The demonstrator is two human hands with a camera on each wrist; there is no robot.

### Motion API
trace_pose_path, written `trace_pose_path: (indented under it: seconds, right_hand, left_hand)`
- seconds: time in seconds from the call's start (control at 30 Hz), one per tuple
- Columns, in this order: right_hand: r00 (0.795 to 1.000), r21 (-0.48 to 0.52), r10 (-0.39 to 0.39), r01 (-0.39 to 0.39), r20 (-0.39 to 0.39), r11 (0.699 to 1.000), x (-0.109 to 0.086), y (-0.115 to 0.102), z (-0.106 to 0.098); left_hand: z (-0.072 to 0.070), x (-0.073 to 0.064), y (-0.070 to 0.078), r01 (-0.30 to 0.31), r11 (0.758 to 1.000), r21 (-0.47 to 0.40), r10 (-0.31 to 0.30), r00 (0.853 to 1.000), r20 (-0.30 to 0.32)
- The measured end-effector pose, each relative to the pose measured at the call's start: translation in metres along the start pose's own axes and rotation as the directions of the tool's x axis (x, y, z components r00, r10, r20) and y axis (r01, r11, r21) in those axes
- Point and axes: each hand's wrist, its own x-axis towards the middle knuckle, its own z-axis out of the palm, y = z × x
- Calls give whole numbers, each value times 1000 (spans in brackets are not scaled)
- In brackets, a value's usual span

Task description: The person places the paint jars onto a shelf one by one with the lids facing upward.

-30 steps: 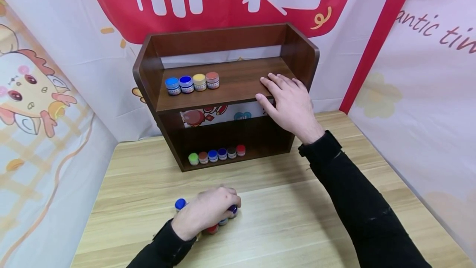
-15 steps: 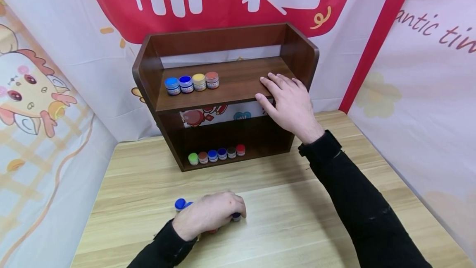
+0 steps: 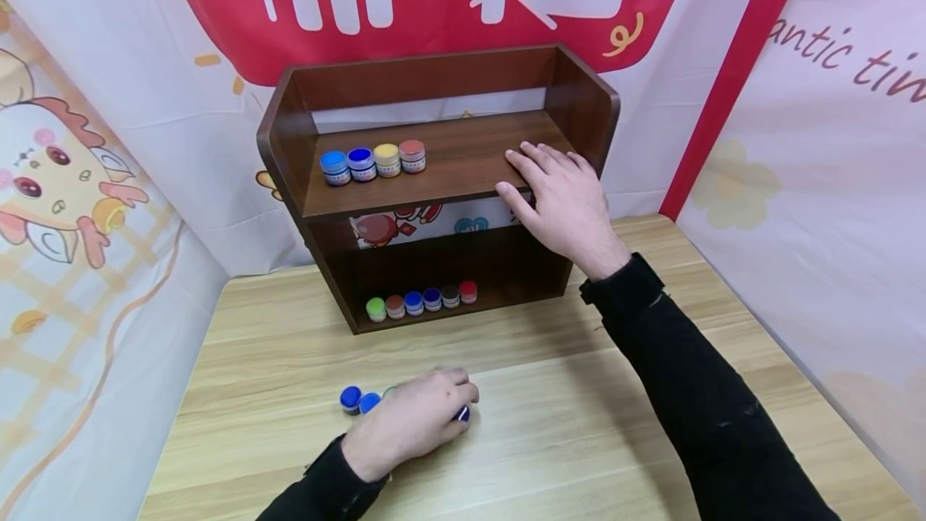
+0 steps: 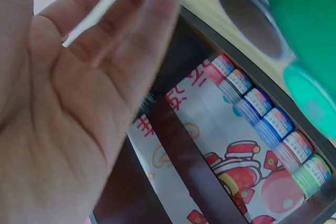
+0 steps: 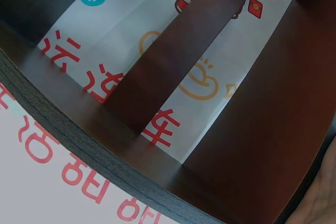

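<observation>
1. The left hand (image 3: 412, 424) is low over the table (image 3: 579, 424), thumb and fingers pinching a dark-lidded jar (image 3: 461, 415) at its three o'clock side.
2. Just beside that hand, between nine and ten o'clock, stand two blue-lidded jars (image 3: 360, 401); a bit of green (image 3: 390, 390) peeks out at about half past ten, mostly hidden by the hand.
3. Up at one o'clock from there, the right hand (image 3: 564, 203) grips nothing: it rests on the right end of the upper board, fingers spread.
4. That board belongs to a dark brown shelf unit (image 3: 463, 171), at twelve o'clock from the left hand.
5. At nine o'clock from the right hand, a row of four jars (image 3: 369, 164) lines the upper board: light blue, dark blue, yellow, orange.
6. At eight o'clock, a row of six jars (image 3: 428, 301) sits on the lower level, green at one end, red at the other.
7. A red banner (image 3: 434, 47) hangs behind, at twelve o'clock.
</observation>
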Motion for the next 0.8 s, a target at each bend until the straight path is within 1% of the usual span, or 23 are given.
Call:
trace_pose_path:
  seconds: [0.1, 0.17, 0.23, 0.37, 0.47, 0.57, 0.7, 0.8]
  right_hand:
    - [1000, 1, 1, -1, 1, 1000, 0, 0, 0]
    - [1000, 1, 2, -2, 2, 1000, 0, 0, 0]
    - [1000, 5, 1, -1, -1, 1000, 0, 0, 0]
    - [1000, 5, -2, 2, -6, 1000, 0, 0, 0]
    - [1000, 6, -3, 3, -9, 1000, 0, -1, -1]
    - [1000, 6, -6, 6, -11, 1000, 1, -2, -1]
    - [1000, 11, -10, 10, -19, 1000, 1, -1, 0]
    - [1000, 14, -10, 11, -26, 1000, 0, 0, 0]
  left_hand:
    - [2, 0, 4, 19, 999, 27, -19, 1000, -3]
    - [3, 0, 5, 16, 999, 50, -16, 1000, -2]
    - [3, 1, 5, 6, 998, 57, -7, 1000, 15]
    - [-1, 1, 2, -33, 999, 13, 33, 999, 30]
    - [-7, -1, -1, -54, 998, -37, 54, 998, 9]
    - [-14, -2, -4, -65, 996, -61, 64, 998, -21]
    - [-27, -3, -8, -61, 991, -118, 57, 998, -34]
    - [-39, -4, -11, -57, 988, -146, 51, 998, -47]
